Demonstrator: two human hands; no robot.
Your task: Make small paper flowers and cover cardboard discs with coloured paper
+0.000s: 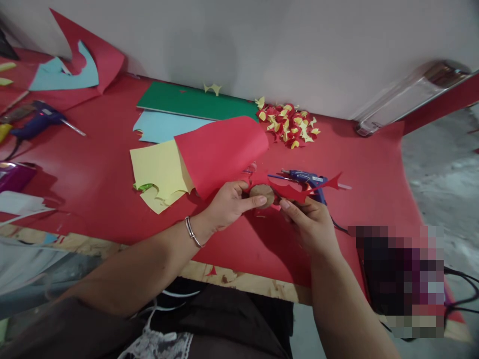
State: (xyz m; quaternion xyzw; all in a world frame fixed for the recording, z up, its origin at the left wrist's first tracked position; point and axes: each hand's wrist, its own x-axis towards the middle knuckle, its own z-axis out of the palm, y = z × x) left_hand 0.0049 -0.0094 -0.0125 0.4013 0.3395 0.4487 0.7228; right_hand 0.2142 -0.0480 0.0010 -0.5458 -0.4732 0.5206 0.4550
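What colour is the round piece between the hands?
Brown; the round piece shows best in the head view.

On my feed, a green board (187, 103) lay beyond the left hand (229, 203). Well off to that hand's left, I made out a blue glue gun (42, 119), a shiny purple object (15, 176) and a white item (21, 203) I couldn't identify. A clear cylindrical container (407, 97) was well beyond the right hand (316, 225), off to its right.
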